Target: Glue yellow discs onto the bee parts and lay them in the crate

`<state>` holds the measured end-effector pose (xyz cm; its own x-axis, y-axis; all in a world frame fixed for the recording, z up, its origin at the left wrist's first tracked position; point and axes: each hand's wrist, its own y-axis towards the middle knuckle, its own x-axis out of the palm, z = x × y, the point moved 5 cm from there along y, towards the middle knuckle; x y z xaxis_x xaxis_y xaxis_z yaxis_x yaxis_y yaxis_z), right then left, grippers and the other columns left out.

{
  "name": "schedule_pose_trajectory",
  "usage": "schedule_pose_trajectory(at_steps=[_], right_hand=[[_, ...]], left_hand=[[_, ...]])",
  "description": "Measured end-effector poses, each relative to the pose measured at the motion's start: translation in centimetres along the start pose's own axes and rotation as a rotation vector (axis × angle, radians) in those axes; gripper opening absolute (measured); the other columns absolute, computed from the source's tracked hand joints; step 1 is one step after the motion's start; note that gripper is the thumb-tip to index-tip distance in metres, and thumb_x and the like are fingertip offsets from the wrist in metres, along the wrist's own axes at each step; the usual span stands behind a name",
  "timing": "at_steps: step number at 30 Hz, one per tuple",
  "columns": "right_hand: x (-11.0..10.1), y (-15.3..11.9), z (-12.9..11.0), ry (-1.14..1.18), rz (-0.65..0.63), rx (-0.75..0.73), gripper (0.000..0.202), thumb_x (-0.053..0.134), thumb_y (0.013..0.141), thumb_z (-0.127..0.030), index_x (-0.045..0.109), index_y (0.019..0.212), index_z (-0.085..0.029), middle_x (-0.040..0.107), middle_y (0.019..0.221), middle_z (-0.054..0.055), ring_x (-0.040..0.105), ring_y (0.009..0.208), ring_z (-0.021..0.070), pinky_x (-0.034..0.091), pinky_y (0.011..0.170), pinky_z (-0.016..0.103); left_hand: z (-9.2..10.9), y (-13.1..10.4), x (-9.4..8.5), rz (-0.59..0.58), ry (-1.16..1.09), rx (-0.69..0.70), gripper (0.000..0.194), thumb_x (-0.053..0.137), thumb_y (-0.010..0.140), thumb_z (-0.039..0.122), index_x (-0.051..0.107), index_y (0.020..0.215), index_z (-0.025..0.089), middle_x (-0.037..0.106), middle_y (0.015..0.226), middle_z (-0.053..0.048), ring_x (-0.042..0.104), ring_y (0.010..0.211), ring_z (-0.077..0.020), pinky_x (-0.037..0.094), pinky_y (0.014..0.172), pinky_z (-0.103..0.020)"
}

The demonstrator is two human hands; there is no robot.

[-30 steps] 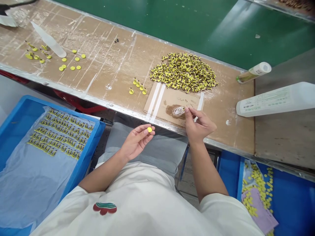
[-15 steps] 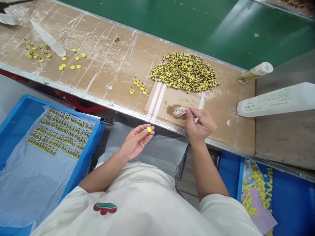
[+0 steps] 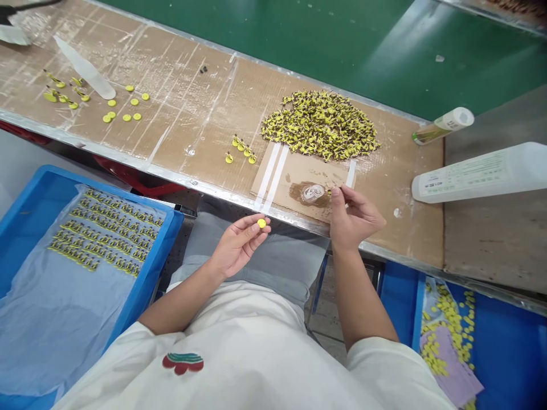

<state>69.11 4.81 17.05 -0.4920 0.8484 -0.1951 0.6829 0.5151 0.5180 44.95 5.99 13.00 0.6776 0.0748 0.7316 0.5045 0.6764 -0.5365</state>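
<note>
My left hand (image 3: 240, 246) pinches a yellow disc (image 3: 261, 223) by its rim, near the bench edge, light and likely stiff; my right (image 3: 356, 219) grips a small figure (image 3: 329, 192), probably fragile.

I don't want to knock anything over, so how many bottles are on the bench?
2: the small bottle by the far right corner of the bench, and the large bottle nearer, along its right end.
</note>
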Motion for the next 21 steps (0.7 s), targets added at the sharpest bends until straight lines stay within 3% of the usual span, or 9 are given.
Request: schedule_pose_trajectory(at_steps=[4, 7, 14, 21], right_hand=[[-0.2, 0.1, -0.2, 0.124, 0.062, 0.178, 0.027, 0.08, 0.069, -0.037, 0.071, 0.086, -0.017, 0.073, 0.078, 0.004, 0.069, 0.07, 0.0175, 0.06, 0.07, 0.035], [-0.4, -0.1, -1.7, 0.166, 0.069, 0.252, 0.029, 0.08, 0.069, -0.039, 0.07, 0.085, -0.018, 0.073, 0.076, 0.003, 0.07, 0.068, 0.0182, 0.061, 0.069, 0.035], [0.1, -2.5, -7.3, 0.216, -0.07, 0.2, 0.019, 0.08, 0.071, -0.031, 0.071, 0.084, -0.021, 0.074, 0.081, 0.003, 0.072, 0.075, 0.0214, 0.063, 0.072, 0.037], [0.8, -3.9, -7.9, 0.244, -0.176, 0.153, 0.015, 0.078, 0.073, -0.023, 0.073, 0.087, -0.022, 0.075, 0.087, 0.002, 0.073, 0.079, 0.0223, 0.063, 0.078, 0.041]], left_hand=[[0.3, 0.5, 1.6, -0.055, 0.026, 0.033, 0.023, 0.07, 0.079, 0.014, 0.071, 0.101, 0.015, 0.074, 0.1, -0.004, 0.071, 0.086, -0.009, 0.057, 0.078, -0.014], [0.5, 1.1, 3.3, -0.091, 0.032, 0.061, 0.021, 0.069, 0.08, 0.016, 0.071, 0.101, 0.015, 0.074, 0.099, -0.004, 0.071, 0.091, -0.0111, 0.056, 0.081, -0.017], [-0.5, 1.4, 6.0, -0.136, 0.011, 0.053, 0.023, 0.07, 0.08, 0.019, 0.071, 0.103, 0.016, 0.074, 0.105, -0.005, 0.069, 0.101, -0.0175, 0.053, 0.091, -0.025], [-0.6, 0.8, 6.1, -0.179, -0.005, 0.056, 0.022, 0.066, 0.083, 0.019, 0.071, 0.105, 0.015, 0.073, 0.107, -0.006, 0.069, 0.102, -0.0163, 0.053, 0.091, -0.023]])
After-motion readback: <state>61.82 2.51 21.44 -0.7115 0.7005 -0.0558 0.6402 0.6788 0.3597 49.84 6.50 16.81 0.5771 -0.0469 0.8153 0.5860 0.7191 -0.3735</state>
